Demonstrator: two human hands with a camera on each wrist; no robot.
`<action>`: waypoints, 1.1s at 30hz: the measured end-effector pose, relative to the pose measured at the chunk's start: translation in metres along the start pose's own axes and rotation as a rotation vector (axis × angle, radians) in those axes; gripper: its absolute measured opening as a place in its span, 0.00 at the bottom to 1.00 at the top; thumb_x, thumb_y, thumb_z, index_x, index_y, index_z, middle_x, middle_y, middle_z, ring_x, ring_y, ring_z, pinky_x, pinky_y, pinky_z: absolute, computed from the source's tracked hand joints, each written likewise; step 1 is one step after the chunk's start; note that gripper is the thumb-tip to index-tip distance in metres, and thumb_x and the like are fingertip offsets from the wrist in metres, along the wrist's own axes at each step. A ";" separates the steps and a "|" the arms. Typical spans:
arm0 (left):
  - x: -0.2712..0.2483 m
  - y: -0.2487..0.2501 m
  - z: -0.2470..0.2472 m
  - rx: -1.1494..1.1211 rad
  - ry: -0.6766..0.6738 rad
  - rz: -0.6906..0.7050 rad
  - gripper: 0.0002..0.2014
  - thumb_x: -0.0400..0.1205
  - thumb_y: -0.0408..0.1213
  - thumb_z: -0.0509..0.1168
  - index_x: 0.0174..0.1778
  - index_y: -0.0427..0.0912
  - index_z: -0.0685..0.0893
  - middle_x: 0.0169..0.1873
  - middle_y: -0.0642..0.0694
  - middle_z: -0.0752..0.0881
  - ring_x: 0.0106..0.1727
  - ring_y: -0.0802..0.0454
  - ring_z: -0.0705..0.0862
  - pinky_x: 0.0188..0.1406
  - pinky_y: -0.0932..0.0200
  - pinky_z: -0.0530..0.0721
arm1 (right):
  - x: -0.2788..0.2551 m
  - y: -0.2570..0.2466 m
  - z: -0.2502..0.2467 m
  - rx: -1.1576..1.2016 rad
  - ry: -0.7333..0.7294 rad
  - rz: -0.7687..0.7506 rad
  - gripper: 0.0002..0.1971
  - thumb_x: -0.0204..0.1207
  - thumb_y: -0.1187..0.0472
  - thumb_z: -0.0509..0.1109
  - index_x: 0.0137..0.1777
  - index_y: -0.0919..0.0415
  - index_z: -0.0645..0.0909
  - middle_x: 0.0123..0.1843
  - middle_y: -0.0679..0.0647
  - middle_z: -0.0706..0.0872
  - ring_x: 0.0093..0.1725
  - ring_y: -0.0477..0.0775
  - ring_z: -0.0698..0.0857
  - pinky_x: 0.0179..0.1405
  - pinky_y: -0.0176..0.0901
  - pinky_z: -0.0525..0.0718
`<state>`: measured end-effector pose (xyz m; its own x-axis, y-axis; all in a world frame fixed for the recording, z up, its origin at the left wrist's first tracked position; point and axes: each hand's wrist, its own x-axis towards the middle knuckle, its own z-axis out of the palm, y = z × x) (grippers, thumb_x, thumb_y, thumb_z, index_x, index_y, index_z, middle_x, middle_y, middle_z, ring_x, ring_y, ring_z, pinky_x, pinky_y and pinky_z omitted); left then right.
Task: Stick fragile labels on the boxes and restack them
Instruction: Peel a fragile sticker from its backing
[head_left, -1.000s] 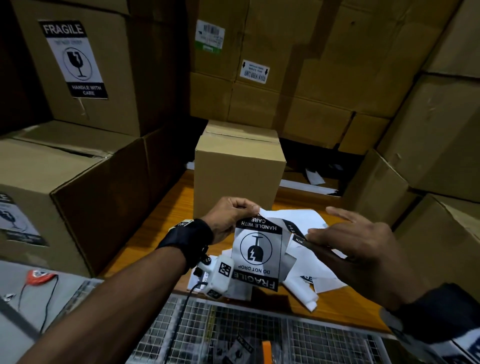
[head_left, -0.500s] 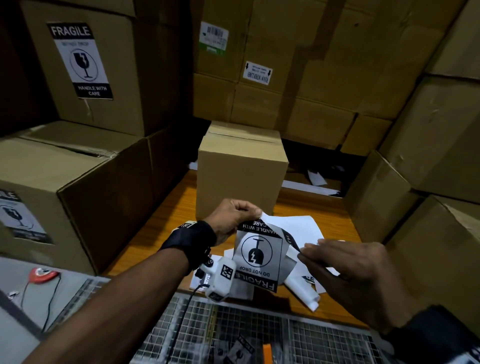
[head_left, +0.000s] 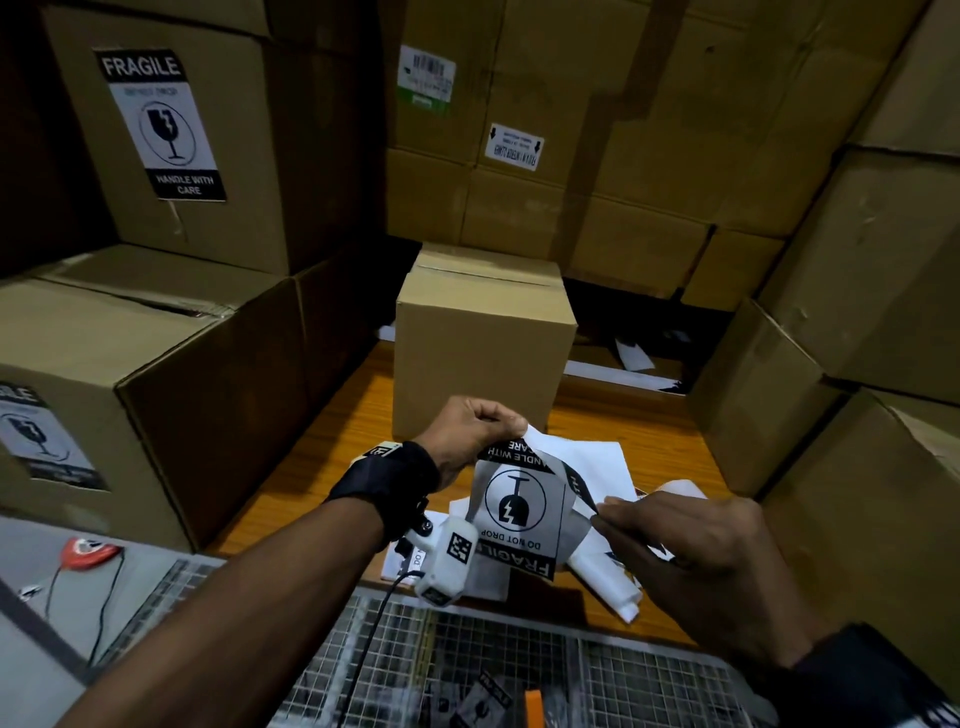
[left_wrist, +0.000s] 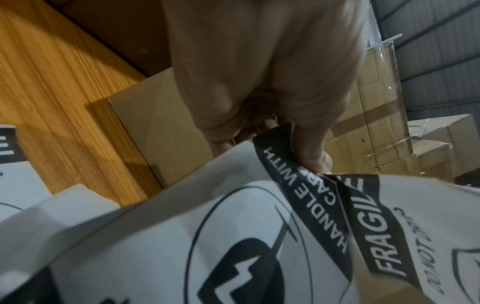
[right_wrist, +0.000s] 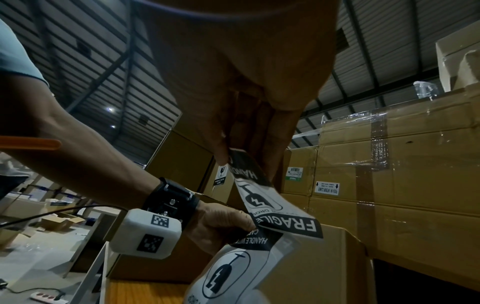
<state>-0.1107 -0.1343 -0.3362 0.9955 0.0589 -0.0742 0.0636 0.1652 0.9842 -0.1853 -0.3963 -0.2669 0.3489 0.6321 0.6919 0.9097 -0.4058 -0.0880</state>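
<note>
A sheet of black-and-white fragile labels (head_left: 519, 514) hangs upside down over the wooden table (head_left: 332, 447). My left hand (head_left: 511, 423) pinches its top edge, seen close in the left wrist view where thumb and fingers (left_wrist: 311, 156) clamp the "HANDLE WITH CARE" band. My right hand (head_left: 602, 512) pinches the corner of one fragile label (right_wrist: 259, 197), which is partly peeled from the sheet and stretched between both hands. A small plain cardboard box (head_left: 483, 353) stands on the table just beyond my hands, with no label on its facing side.
Labelled boxes are stacked at the left (head_left: 161, 124), with another lower down (head_left: 104, 395). More cartons wall in the back and right (head_left: 857, 415). Loose white backing papers (head_left: 597, 457) lie on the table. A wire mesh surface (head_left: 467, 665) runs along the near edge.
My right hand closed from spread fingers into a pinch on the label's corner and drew it right and toward me, peeling it off the sheet. The left hand kept its hold.
</note>
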 end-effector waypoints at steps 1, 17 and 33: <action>0.000 0.000 0.000 0.004 0.000 -0.002 0.10 0.80 0.29 0.72 0.52 0.25 0.87 0.44 0.38 0.91 0.43 0.49 0.89 0.45 0.58 0.89 | -0.001 -0.001 0.000 0.011 -0.002 0.003 0.11 0.76 0.53 0.70 0.43 0.58 0.92 0.38 0.45 0.92 0.38 0.38 0.88 0.42 0.23 0.80; 0.002 -0.002 0.002 0.120 0.024 0.004 0.10 0.78 0.32 0.75 0.50 0.27 0.89 0.47 0.32 0.91 0.46 0.42 0.87 0.58 0.40 0.86 | -0.012 -0.004 0.005 0.148 0.015 0.131 0.11 0.76 0.52 0.71 0.45 0.57 0.92 0.43 0.43 0.93 0.42 0.33 0.89 0.40 0.31 0.87; 0.008 -0.002 0.010 0.170 0.034 0.004 0.08 0.79 0.31 0.75 0.47 0.29 0.90 0.39 0.37 0.91 0.36 0.51 0.87 0.42 0.53 0.88 | -0.019 0.002 0.008 0.134 -0.017 0.101 0.12 0.78 0.52 0.71 0.46 0.58 0.92 0.42 0.44 0.93 0.41 0.36 0.90 0.38 0.36 0.88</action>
<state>-0.1025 -0.1439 -0.3373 0.9930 0.0934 -0.0729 0.0735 -0.0035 0.9973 -0.1883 -0.4038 -0.2860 0.4429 0.6038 0.6628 0.8912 -0.3771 -0.2520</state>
